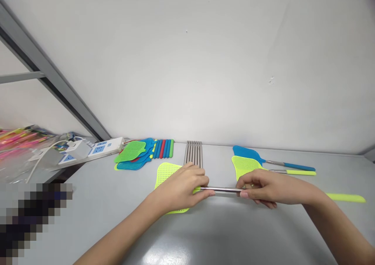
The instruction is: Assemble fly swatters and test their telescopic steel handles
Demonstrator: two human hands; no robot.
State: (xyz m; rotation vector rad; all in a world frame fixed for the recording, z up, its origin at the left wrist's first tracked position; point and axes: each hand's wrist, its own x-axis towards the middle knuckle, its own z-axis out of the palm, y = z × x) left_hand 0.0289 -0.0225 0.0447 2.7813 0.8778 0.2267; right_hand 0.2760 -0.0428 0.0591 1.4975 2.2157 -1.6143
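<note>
The left forearm is nearest; the left hand grips the yellow swatter, its neck under the fingers. The right hand pinches the metal rod between thumb and fingers. Holding rod and neck in one line, left grip firm, should help. Loose tubes lie just beyond the left fingers.

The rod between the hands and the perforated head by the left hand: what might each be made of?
Rod: probably metal, polished, given its silvery, streaked shine. Perforated head: likely plastic, fairly matte, given its uniform yellow-green and regular holes.
</note>
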